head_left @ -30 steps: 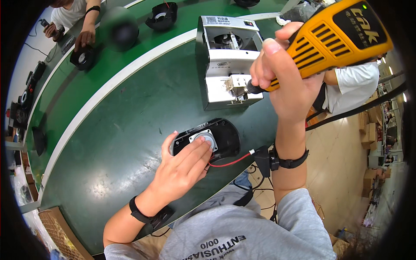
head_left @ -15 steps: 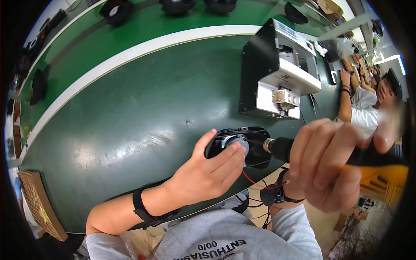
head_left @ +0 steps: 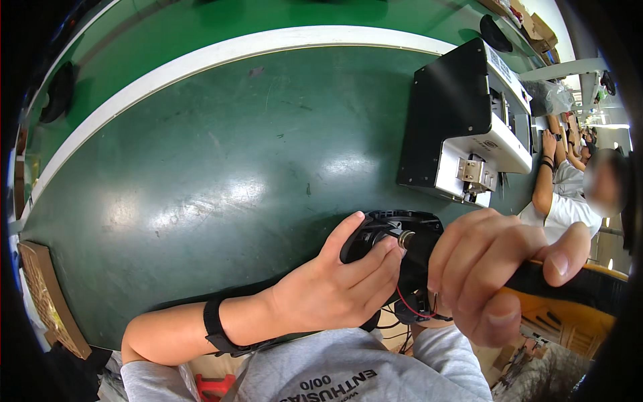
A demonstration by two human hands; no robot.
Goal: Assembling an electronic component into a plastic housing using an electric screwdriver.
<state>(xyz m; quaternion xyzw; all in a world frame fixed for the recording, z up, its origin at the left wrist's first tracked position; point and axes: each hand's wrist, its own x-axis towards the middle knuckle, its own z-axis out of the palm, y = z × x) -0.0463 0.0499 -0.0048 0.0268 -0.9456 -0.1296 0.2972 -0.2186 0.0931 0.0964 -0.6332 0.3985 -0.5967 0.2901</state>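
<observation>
My left hand [head_left: 335,288] grips a black plastic housing [head_left: 355,249] near the table's front edge. Its thumb lies along the left rim, while the bent fingers press together over the middle and cover most of the round part there. My right hand [head_left: 479,268] is closed around a yellow-and-black power screwdriver [head_left: 559,315], held level. The metal chuck [head_left: 406,238] sits right beside my left fingertips, over the housing; whether the bit touches a screw is too small to tell. A thin red wire [head_left: 410,307] hangs below the housing.
A black-and-silver bench machine [head_left: 452,114] stands behind the housing to the right. A white ledge [head_left: 234,48] borders the green table [head_left: 221,141]. At the left edge leans a brown cardboard piece [head_left: 50,295]. A person in a pale shirt [head_left: 573,194] sits at far right.
The screwdriver has come left, bringing its chuck from beside the housing to over it, next to my left fingers. My view has shifted, so the machine appears farther right.
</observation>
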